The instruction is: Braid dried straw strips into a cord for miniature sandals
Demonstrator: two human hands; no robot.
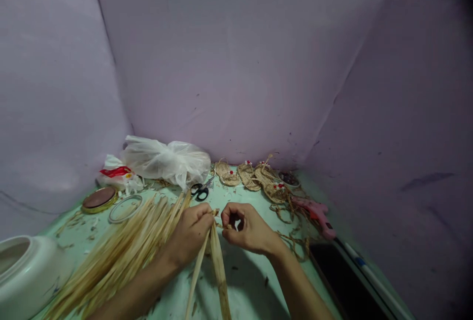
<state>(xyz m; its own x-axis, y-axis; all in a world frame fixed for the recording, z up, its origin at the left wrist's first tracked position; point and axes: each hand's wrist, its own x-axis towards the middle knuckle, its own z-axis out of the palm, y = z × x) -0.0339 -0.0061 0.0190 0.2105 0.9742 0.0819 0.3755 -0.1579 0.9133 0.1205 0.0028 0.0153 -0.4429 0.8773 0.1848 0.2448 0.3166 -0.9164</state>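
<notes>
Pinched in my left hand [197, 224] are the top ends of pale dried fibre strips [219, 271], which hang down toward me in two lengths. Close by on the right, my right hand [247, 227] curls thumb and fingertips together on a short twisted bit of fibre cord [228, 227] that seems to run across to the left hand. A large bundle of loose dried fibre strips [121, 251] lies under and left of my left forearm. Beyond the hands rest black-handled scissors [200, 191].
Small woven slippers [246, 176] with red beads lie by the back wall. A pink glue gun [316, 214], loose braided cord [295, 241] and a dark flat device [343, 280] are at right. Left stand a white pot [35, 280], plastic bag [168, 161], round lid [99, 199] and ring [125, 209].
</notes>
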